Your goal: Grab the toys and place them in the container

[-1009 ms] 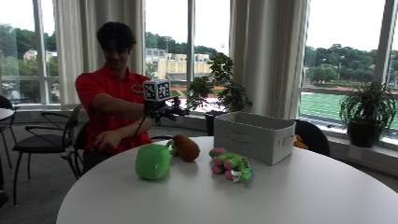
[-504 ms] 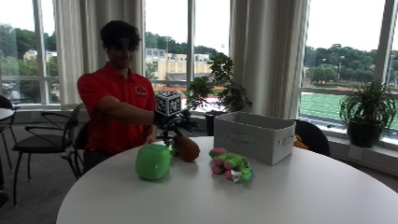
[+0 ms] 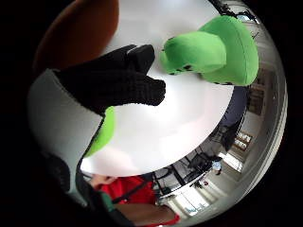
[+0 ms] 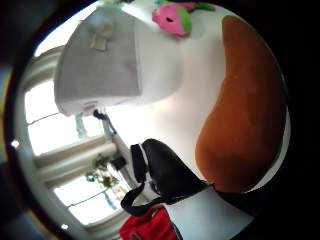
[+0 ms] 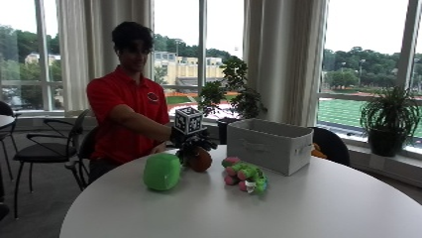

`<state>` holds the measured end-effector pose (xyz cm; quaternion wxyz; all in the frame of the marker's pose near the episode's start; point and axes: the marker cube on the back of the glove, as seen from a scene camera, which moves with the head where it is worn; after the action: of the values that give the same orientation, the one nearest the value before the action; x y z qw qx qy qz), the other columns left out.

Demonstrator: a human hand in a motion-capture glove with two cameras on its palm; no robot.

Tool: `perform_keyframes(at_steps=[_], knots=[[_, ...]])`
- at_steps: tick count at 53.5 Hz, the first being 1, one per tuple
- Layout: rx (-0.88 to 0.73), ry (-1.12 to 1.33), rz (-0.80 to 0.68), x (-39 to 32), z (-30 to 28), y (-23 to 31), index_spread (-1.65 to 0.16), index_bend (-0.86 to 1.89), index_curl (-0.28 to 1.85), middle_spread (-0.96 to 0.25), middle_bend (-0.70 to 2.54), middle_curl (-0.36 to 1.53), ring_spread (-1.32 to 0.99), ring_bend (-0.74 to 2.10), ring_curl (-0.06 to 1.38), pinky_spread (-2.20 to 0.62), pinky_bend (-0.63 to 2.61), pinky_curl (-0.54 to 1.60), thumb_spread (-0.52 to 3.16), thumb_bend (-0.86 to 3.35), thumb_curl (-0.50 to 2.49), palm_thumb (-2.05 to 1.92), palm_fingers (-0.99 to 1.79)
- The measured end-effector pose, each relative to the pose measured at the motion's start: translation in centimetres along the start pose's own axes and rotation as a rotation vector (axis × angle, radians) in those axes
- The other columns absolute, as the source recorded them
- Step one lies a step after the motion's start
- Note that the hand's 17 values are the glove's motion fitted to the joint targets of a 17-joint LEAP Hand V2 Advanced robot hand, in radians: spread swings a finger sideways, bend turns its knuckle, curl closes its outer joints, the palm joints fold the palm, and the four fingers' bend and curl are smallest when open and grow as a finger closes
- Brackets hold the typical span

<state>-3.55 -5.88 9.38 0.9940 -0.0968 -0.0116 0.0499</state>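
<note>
**Q:** White and round, the table (image 5: pixel 316 208) is the biggest thing before you. What sits on it?

**A:** Take the grey fabric container (image 5: pixel 269 145) as your landmark. It stands upright on the table, open at the top, on the window side. You see it again from the thumb side palm view (image 4: pixel 107 60).

**Q:** And the toys, measured from that container?

**A:** The green plush toy (image 5: pixel 162 171) is the largest and the farthest from the container, standing on the table on your side. Next in size, the brown plush toy (image 5: pixel 200 159) lies between the green one and the container. The pink and green plush toy (image 5: pixel 244 178) is the smallest; it lies near the container's front, apart from it. None of the three is in the container.

**Q:** Where are your hands?

**A:** Your gloved right hand (image 5: pixel 192 143) is directly over the brown plush toy, on the side away from the container. The palm views show the brown toy (image 4: pixel 245 110) very close to your palm, and the gloved fingers (image 3: pixel 118 80) hang loosely curled over the table with nothing inside them. Whether they touch the brown toy, I cannot tell.
</note>
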Motion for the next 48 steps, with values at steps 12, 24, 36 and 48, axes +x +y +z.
perform_keyframes(at_steps=[12,24,36,48], knots=[[-0.131,0.004,0.034,0.2,1.6,-1.0,-0.37,0.14,0.2,0.0,0.08,0.13,0.06,0.15,0.22,0.09,1.5,0.4,1.0,-0.05,0.22,-0.05,-0.25],[-0.2,0.157,0.037,0.4,2.0,-0.8,-0.37,0.11,0.19,0.03,0.01,0.09,0.1,0.26,0.24,0.06,1.58,0.41,1.05,-0.02,0.26,0.01,-0.27],[-0.223,0.228,0.061,-0.6,2.0,-0.7,-0.4,0.25,0.26,0.06,-0.02,0.01,0.07,0.8,0.38,0.02,1.45,0.36,1.13,0.02,0.31,0.14,-0.09],[-0.08,0.206,0.038,-0.9,2.0,-1.0,-0.4,0.48,0.37,0.04,0.02,-0.02,-0.18,1.15,0.46,-0.32,1.63,0.38,1.23,0.14,0.41,0.41,0.28]])
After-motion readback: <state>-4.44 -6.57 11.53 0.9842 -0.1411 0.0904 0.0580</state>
